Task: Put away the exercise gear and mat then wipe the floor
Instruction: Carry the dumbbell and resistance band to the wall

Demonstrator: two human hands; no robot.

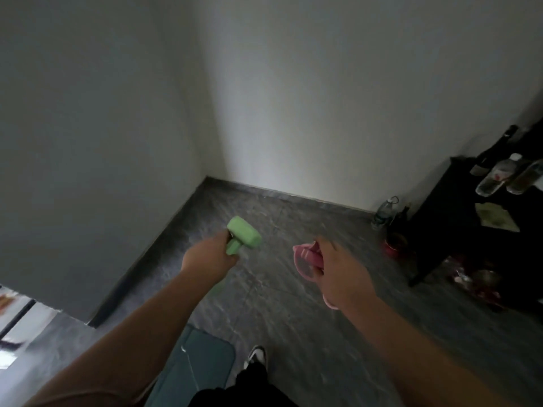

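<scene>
My left hand (pixel 210 257) grips the handle of a green dumbbell (pixel 243 234), whose upper head sticks out above my fist; a bit of its lower end shows below my wrist. My right hand (pixel 342 270) holds a pink piece of exercise gear (pixel 305 257), ring-shaped with a handle, its lower edge showing under my wrist. Both hands are held out over the grey marbled floor (pixel 279 289), facing the room's corner. A teal exercise mat (pixel 202 356) lies on the floor beneath my left forearm, partly hidden by it.
Two plain walls meet in a corner (pixel 207 177) ahead. A black low table (pixel 458 218) with bottles stands at the right. A water bottle (pixel 383 211) and a red item (pixel 395 243) sit on the floor beside it. My shoe (pixel 255 355) is at the bottom.
</scene>
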